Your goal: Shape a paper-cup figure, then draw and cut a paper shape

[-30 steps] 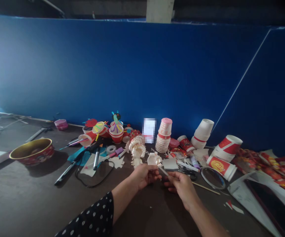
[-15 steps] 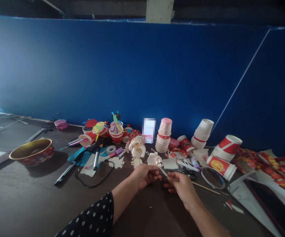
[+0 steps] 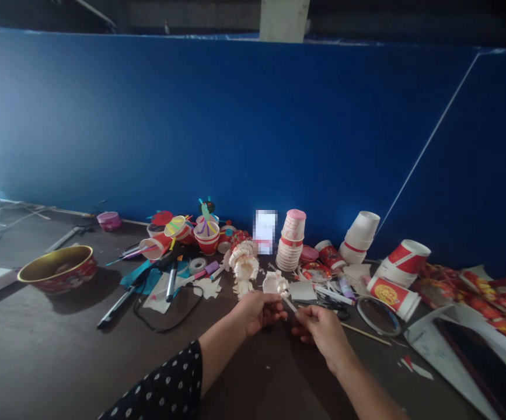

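A narrow white paper strip runs between my two hands above the table's middle. My right hand pinches its near end between thumb and forefinger, the other fingers curled below. At the strip's far end, my left hand has thumb and forefinger pressed together, remaining fingers curled. Just beyond the left fingertips is a white cut paper piece with a curled, notched edge; whether those fingers touch it too is unclear. Behind it to the left stands a white form of layered curled paper.
Paper cups are stacked behind my hands, with more cups at the right. Scissors and a thin stick lie beside my right hand. Markers, a cable and a gold-rimmed bowl are left. A phone lies front right.
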The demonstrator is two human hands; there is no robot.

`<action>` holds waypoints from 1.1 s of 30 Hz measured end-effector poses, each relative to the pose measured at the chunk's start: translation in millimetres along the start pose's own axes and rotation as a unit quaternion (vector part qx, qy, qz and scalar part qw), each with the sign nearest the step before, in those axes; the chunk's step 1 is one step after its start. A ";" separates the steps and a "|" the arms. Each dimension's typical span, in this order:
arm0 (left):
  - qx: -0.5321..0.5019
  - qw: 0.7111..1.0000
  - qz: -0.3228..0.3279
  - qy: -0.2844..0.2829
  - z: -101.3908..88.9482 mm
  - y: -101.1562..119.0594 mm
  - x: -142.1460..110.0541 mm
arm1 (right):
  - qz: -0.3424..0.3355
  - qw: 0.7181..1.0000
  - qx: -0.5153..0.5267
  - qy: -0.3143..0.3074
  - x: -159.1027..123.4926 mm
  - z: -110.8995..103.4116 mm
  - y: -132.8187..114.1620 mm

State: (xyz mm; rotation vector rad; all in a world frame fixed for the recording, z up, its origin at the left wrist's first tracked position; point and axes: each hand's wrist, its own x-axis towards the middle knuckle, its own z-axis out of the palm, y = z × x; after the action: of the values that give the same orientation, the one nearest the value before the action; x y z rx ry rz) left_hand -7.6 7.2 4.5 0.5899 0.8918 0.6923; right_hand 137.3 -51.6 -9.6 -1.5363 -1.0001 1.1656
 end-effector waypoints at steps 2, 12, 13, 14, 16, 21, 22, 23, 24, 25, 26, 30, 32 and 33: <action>-0.001 1.000 -0.001 0.001 -0.8 0.0 0.2 | -0.005 1.000 0.001 -0.002 0.2 -0.3 0.6; -0.004 1.000 -0.008 0.005 0.4 1.4 -0.3 | -0.001 0.999 0.039 -0.025 2.4 -2.9 2.2; -0.005 1.000 -0.008 0.005 0.4 1.4 -0.5 | 0.000 0.999 0.037 -0.025 2.2 -3.1 2.3; -0.005 1.000 -0.007 0.005 0.4 1.5 -0.7 | 0.001 0.999 0.036 -0.024 2.0 -3.3 2.4; -0.005 1.000 -0.006 0.003 0.2 1.3 -1.2 | 0.004 0.999 0.032 -0.019 1.6 -3.3 2.6; -0.001 1.000 -0.007 0.006 0.3 0.6 -0.9 | 0.010 0.999 0.029 -0.009 1.1 -1.5 1.8; -0.002 1.000 -0.007 0.006 0.4 0.5 -0.5 | 0.012 1.000 0.026 -0.006 1.1 -1.1 1.5; -0.003 1.000 -0.008 0.006 0.5 0.5 -0.2 | 0.013 1.000 0.022 -0.002 1.1 -0.9 1.2; -0.003 1.000 -0.009 0.006 0.6 0.5 0.2 | 0.012 1.000 0.017 0.002 1.3 -0.7 0.9; -0.003 1.000 -0.010 0.006 0.7 0.6 0.5 | 0.011 1.000 0.013 0.005 1.4 -0.6 0.8; -0.002 1.000 -0.010 0.006 0.8 0.8 0.6 | 0.009 1.000 0.009 0.006 1.5 -0.5 0.7; -0.002 1.000 -0.007 0.006 1.0 1.3 0.4 | 0.002 1.000 0.008 0.004 1.9 -0.7 1.5; -0.002 1.000 -0.007 0.006 1.1 1.3 0.1 | -0.001 1.000 0.008 0.003 1.8 -0.7 1.6; -0.001 1.000 -0.007 0.006 1.1 1.2 0.0 | -0.001 1.000 0.007 0.003 1.6 -0.7 1.4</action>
State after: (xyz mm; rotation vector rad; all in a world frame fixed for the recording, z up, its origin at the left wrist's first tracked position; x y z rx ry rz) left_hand -7.1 7.7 5.9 0.5775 0.9047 0.6844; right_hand 138.4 -50.5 -11.2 -1.5266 -0.9868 1.1634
